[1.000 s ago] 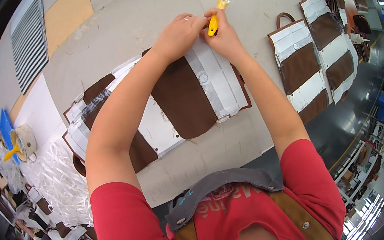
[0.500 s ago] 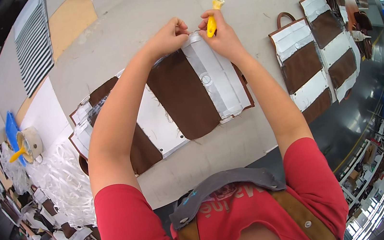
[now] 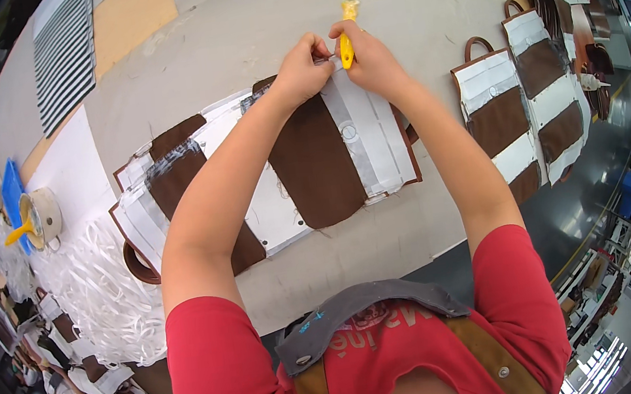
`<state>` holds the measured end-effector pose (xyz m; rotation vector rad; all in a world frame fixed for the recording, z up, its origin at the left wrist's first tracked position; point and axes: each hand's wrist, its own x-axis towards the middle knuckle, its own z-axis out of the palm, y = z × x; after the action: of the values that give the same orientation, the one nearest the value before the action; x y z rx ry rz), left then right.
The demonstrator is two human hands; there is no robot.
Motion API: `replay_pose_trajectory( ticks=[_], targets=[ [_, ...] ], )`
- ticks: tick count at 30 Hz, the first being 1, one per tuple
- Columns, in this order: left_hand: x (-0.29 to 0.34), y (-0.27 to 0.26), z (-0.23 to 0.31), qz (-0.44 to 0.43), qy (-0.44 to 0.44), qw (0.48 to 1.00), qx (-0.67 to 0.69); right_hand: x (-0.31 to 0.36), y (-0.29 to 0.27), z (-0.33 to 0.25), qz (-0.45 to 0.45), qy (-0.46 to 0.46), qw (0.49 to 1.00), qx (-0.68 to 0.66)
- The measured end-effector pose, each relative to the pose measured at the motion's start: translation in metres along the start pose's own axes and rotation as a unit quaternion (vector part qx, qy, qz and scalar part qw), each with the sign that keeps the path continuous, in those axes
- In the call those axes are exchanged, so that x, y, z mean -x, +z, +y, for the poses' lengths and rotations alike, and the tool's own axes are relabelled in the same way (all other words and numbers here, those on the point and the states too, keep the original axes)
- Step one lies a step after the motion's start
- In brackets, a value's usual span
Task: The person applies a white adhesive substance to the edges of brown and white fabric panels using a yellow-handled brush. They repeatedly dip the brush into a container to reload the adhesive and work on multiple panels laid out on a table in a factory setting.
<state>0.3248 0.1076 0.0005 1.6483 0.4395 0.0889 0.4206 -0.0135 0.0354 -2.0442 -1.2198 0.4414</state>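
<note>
A flat, unfinished bag panel [image 3: 317,169] with brown and white bands, frayed threads and brown handles lies across the table in front of me. At its far edge, near the right end, my left hand [image 3: 305,71] is closed in a pinch on the edge. Right beside it, my right hand [image 3: 371,62] grips a yellow-handled brush [image 3: 347,51], its bristles pointing away from me and coated in white paste. The fingertips of both hands nearly meet at the panel's edge. Exactly what lies between them is hidden.
More brown-and-white bag panels [image 3: 496,125] lie at the right edge. On the left stand a paste pot [image 3: 46,210] with a yellow-handled brush, a blue tray [image 3: 12,189] and a heap of white strips [image 3: 101,297]. Striped material [image 3: 65,62] lies at the far left.
My left hand has moved right, closer to my right hand, along the panel's far edge. The brush in my right hand stands slightly more upright. The whole view has shifted a little.
</note>
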Motion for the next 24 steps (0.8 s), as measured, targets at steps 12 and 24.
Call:
replay_pose_trajectory(
  ticks=[12, 24],
  targets=[
    [-0.001, -0.007, 0.013, -0.013, -0.075, 0.997, 0.031, -0.004, -0.015, -0.003, -0.05, -0.183, 0.976, 0.106],
    [0.004, -0.008, 0.016, -0.007, -0.11, 0.983, 0.145, -0.014, -0.028, -0.013, -0.163, -0.261, 0.918, 0.25]
  ],
)
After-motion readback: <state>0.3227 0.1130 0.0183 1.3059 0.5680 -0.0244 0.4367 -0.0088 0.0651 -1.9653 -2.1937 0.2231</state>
